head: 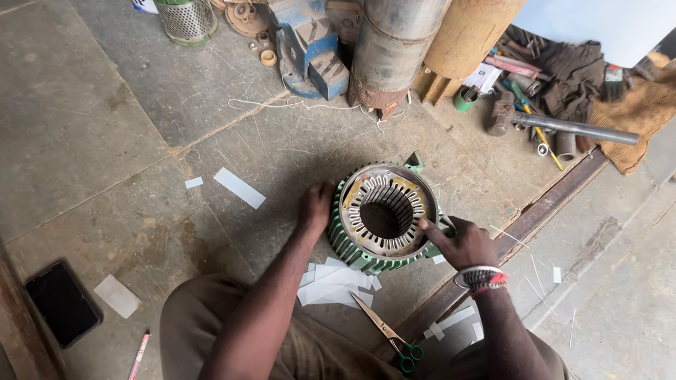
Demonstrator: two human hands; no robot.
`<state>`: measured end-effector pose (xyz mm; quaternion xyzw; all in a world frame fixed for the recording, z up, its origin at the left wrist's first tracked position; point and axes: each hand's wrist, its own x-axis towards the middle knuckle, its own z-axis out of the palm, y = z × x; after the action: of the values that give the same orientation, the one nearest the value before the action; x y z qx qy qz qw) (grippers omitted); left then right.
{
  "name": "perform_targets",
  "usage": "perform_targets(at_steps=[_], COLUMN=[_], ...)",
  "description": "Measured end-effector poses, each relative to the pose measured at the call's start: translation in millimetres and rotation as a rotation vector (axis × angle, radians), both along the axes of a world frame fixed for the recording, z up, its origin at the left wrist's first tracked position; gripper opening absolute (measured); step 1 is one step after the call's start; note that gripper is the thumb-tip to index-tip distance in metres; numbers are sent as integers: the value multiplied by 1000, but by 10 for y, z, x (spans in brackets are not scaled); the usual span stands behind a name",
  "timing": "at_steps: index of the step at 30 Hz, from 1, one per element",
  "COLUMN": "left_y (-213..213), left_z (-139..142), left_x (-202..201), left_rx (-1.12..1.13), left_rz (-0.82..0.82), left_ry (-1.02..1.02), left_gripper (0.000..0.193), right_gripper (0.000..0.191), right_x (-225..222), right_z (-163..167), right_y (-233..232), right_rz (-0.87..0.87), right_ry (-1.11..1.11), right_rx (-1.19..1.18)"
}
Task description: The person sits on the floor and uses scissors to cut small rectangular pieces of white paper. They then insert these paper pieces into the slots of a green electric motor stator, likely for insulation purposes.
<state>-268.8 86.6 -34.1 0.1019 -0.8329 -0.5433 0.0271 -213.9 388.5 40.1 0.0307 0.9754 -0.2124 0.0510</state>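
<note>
Fingers of the right hand (461,240) were pinched together at the right rim of the green motor stator (382,217), where something small and pale sat under them, too covered to make out. The left hand (315,209) lay flat against the stator's left outer wall, fingers closed onto the ribbed green casing. The stator stood on the stone floor (66,117) just in front of the person's knees, open end up, a ring of slotted metal teeth around a dark bore. Beaded bands circled the right wrist. Cut strips of white paper (336,283) lay heaped just below the stator, with green-handled scissors (386,331) beside them. Farther left a black phone (62,303) rested by a wooden edge; rusty pipes (399,27) stood beyond, tops cut off.
</note>
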Motion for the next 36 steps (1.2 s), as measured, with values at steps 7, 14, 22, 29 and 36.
perform_targets(at_steps=[7,14,22,29,36], left_y=[26,155,12,-33,-67], left_z=[687,923,823,814,781], left_x=[1038,1853,1702,1645,1630], left_rx=[75,100,201,209,213], left_rz=[-58,-895,-921,-912,-965], left_ry=[380,303,362,271,357], left_gripper=[19,30,30,24,21], right_gripper=[72,101,56,43,42], right_x=[1106,1725,1658,1663,1654], right_z=[556,712,817,704,729], right_y=[-220,-902,-898,-818,-811], right_rz=[-153,220,517,245,198], right_ry=[73,-108,127,-51,-120], right_rx=[-34,-182,-547,-570,-513])
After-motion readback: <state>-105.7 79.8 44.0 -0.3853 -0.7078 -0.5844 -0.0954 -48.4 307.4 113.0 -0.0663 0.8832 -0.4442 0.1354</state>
